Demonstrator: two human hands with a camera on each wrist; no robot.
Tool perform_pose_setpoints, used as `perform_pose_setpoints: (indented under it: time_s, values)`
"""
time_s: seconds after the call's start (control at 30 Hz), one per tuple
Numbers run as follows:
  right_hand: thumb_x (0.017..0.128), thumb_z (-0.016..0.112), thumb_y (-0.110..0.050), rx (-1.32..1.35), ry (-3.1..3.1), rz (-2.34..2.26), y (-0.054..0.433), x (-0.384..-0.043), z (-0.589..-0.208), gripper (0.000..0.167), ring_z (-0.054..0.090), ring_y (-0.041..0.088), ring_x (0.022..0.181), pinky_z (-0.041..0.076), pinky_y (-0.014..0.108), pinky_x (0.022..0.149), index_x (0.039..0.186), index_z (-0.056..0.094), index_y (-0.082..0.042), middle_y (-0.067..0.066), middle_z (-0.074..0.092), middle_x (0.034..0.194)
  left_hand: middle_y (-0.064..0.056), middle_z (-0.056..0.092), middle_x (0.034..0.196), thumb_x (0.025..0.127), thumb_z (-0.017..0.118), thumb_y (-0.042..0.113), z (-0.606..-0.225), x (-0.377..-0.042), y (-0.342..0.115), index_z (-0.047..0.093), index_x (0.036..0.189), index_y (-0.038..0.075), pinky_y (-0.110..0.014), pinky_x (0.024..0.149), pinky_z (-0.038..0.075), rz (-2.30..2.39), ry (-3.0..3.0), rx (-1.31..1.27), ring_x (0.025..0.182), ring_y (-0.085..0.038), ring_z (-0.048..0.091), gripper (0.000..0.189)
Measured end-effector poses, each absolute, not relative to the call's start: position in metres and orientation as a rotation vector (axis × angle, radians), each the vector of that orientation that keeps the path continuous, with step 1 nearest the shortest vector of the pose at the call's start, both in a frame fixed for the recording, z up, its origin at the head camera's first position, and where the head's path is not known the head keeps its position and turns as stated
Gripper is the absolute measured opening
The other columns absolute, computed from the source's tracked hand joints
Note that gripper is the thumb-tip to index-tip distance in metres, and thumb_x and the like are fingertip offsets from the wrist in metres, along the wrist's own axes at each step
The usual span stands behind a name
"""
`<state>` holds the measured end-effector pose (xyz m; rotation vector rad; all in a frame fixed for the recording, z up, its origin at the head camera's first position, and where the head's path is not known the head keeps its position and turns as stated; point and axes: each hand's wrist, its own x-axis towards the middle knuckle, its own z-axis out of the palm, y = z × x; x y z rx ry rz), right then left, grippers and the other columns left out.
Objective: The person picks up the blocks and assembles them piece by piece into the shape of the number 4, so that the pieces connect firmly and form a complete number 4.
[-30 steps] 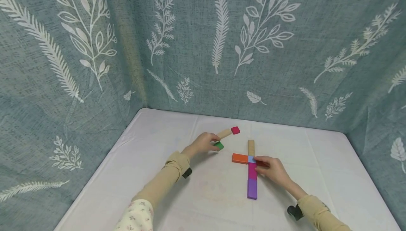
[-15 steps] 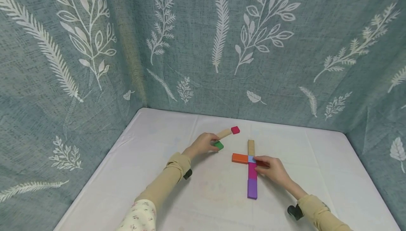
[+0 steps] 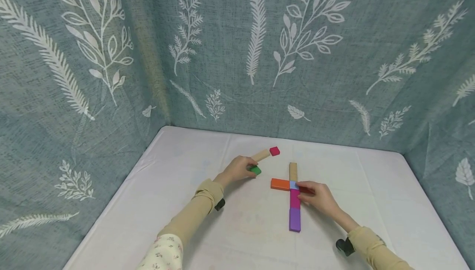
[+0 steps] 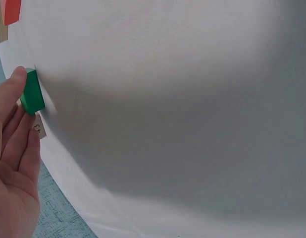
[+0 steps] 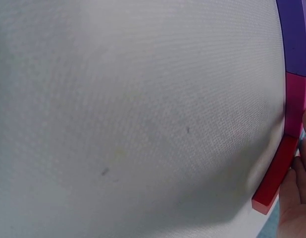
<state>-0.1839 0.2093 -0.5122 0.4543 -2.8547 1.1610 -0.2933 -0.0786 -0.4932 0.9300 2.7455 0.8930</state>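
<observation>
In the head view my left hand [image 3: 239, 168] pinches a green block [image 3: 256, 170] between thumb and fingers. The left wrist view shows that same green block [image 4: 32, 91] at the fingertips. A dark red block [image 3: 306, 190] sits between the thumb and fingers of my right hand [image 3: 320, 198], partly covered by them. It forms the right arm of a flat cross. A light blue block [image 3: 293, 185] is at the centre, an orange block [image 3: 280, 184] on the left and a natural wood block [image 3: 293, 172] above. Below come a magenta block [image 3: 295, 198] and a purple block [image 3: 295, 219].
Behind my left hand lie a plain wood block [image 3: 261, 155] and a small crimson block [image 3: 274, 151]. A white cloth [image 3: 237, 237] covers the table. Teal curtains [image 3: 230, 47] with white leaf prints stand at the back and sides.
Both hands stay almost where they were, the left on the green block and the right on the red block. The whole head view has shifted very slightly.
</observation>
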Motion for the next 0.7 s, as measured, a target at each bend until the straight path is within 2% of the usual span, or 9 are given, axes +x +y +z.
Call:
perform_pose_setpoints:
  time_s: [0.7]
  values:
    - [0.081, 0.073, -0.007, 0.468, -2.853, 1.168, 0.2121, -0.1865, -0.5120, 0.038, 0.062, 0.033, 0.111, 0.051, 0.043, 0.092, 0.118, 0.065, -0.001, 0.016, 0.067, 0.117, -0.011, 0.073, 0.099, 0.074, 0.081, 0.017, -0.4962, -0.2876, -0.0753, 0.071, 0.102, -0.001, -0.033, 0.085, 0.053, 0.888, 2.816, 0.941, 0.093, -0.021, 0.069, 0.035]
